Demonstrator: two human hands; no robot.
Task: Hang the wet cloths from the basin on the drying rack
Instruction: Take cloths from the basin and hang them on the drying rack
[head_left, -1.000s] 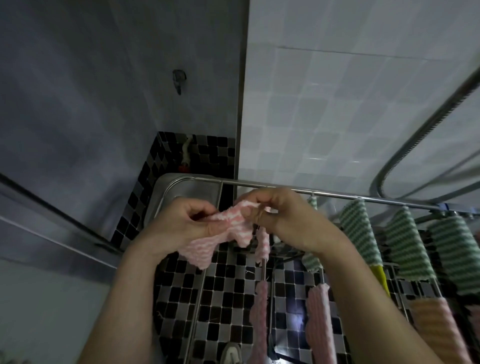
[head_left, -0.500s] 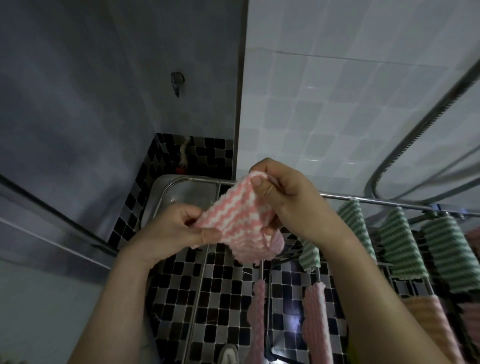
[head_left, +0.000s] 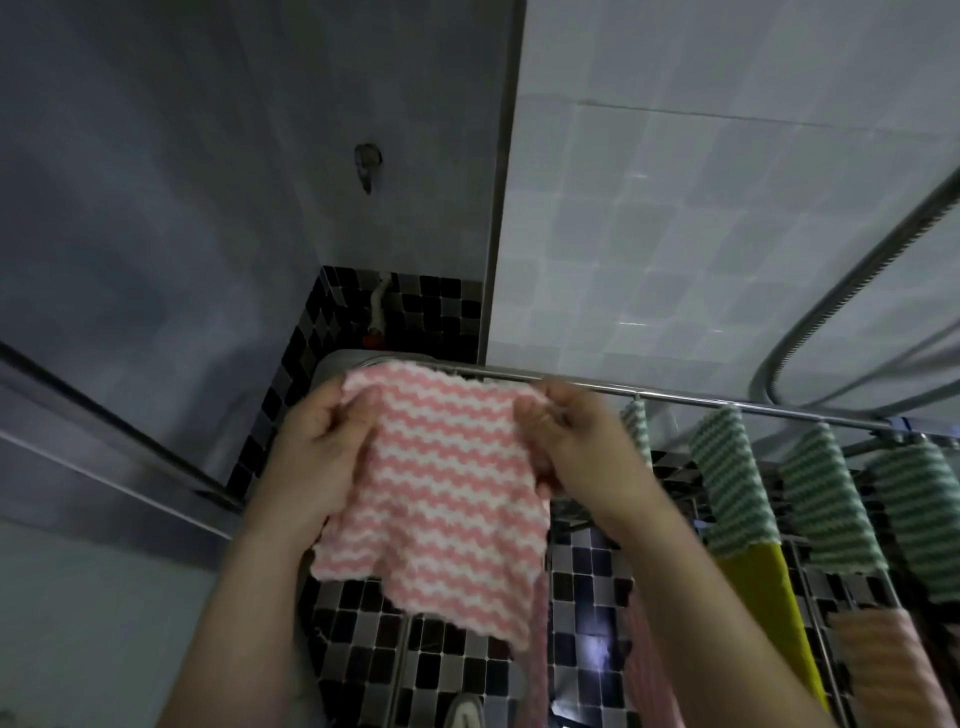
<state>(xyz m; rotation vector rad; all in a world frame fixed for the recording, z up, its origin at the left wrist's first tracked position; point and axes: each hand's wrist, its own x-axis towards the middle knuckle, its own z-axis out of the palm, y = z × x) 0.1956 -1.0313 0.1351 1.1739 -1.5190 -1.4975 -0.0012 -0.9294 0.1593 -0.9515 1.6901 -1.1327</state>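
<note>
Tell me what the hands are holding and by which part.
Both hold one pink-and-white striped cloth, spread open: the left hand grips its upper left corner, the right hand its upper right corner; the rest hangs free.

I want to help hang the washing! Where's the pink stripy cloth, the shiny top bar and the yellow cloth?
pink stripy cloth (head_left: 447, 499), head view, middle of the spread-out cloth.
top bar (head_left: 675, 397), head view, bare stretch right of the hands.
yellow cloth (head_left: 761, 597), head view, hanging part below a green stripy cloth.
</note>
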